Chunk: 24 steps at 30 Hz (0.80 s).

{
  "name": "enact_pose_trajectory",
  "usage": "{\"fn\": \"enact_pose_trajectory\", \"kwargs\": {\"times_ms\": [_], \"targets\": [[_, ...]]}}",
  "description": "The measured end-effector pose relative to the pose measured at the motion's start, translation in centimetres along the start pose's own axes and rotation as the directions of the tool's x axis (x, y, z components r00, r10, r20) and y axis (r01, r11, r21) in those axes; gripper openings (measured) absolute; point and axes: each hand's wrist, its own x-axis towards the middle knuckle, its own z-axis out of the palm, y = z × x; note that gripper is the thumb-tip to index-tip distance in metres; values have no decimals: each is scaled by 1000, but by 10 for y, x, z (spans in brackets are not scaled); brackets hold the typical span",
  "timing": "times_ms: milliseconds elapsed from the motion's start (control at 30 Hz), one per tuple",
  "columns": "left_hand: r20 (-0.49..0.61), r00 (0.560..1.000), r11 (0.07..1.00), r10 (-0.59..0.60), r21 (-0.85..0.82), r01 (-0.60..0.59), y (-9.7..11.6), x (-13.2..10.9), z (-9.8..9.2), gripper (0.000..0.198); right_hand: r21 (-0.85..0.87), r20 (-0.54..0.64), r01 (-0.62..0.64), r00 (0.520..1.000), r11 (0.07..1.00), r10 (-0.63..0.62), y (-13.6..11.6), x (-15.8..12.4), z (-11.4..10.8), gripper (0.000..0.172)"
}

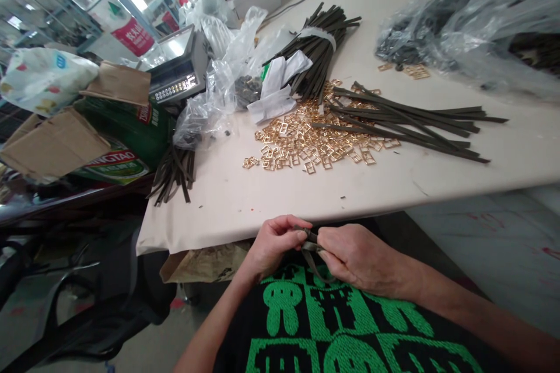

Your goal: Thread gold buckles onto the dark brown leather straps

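Close to my body, below the table's front edge, my left hand (280, 240) pinches a dark olive strap (311, 259) between thumb and fingers. Just to its right, my right hand (356, 253) is closed around the same strap, which hangs in a loop under both hands. A small dark piece at the pinch is partly covered by my fingers, so its kind is unclear. Beyond the hands lies a spread heap of gold metal buckles (306, 136). Loose dark straps (420, 122) rest over the heap's right side, and a tied bundle of straps (321, 40) lies behind it.
More straps (175, 171) droop over the table's (271, 198) left edge beside clear plastic bags (210, 98). A scale (179, 66), a green carton (126, 139) and a bottle (126, 28) stand left. A large clear bag (472, 28) sits at the right. A paper bag (205, 265) is below the edge.
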Motion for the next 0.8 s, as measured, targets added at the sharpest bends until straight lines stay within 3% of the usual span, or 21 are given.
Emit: {"fn": "enact_pose_trajectory", "kwargs": {"times_ms": [133, 333, 567, 800], "targets": [[22, 999, 998, 38, 47, -39, -5, 1, -1, 20, 70, 14, -7, 1000, 998, 6, -1, 2, 0, 25], [-134, 984, 992, 119, -11, -122, -1, 0, 0, 22, 40, -7, -80, 997, 996, 81, -1, 2, -2, 27], [-47, 998, 999, 38, -25, -39, 0, 0, 2, 28, 13, -138, 4, 990, 1000, -2, 3, -1, 7, 28], [-14, 1000, 999, 2, -45, -2, -8, 5, 5, 33, 60, -99, 58, 994, 996, -52, 1, 3, 5, 26]]}}
